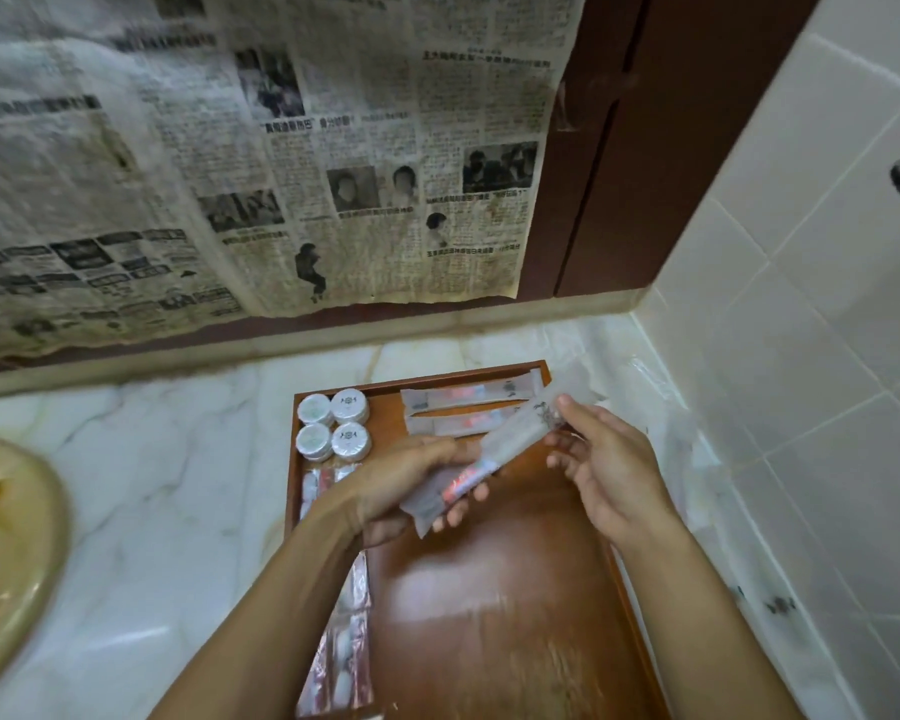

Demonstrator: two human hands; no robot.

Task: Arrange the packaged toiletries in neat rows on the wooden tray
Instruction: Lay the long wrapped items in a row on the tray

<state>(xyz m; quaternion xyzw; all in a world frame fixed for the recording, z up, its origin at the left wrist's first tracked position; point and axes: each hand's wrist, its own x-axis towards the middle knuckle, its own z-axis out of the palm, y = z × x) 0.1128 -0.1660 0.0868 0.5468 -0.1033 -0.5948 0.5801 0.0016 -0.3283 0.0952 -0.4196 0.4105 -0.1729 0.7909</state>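
- I am holding a long packaged toiletry (481, 449) over the middle of the wooden tray (494, 605), just right of the frame's centre.
- My left hand (411, 485) is gripping its lower end, fingers curled under the wrapper; my right hand (601, 459) is pinching the upper end between thumb and fingertips.
- The packet is lying on a slant, from lower left up to upper right, above the tray and not yet touching it.
- At the top of the tray, two similar long packets (468, 407) are lying side by side, and this one looks meant to join them as a third.
- Four round white tubs (333, 423) are sitting in a two-by-two block in the tray's upper left corner, and flat sachets (341, 641) are running down its left edge.
- Judging from this, I am in the middle of placing a packet; the next move calls for turning it level with the two above and setting it down just below them, ends in line.
- The packet is showing a red printed strip, and the tubs a small emblem, but both are too blurred to read.
- Newspaper (261, 148) in Chinese characters is covering the wall across the upper frame; I cannot make out its headlines.
- The tray is resting on a marble worktop (178, 459).
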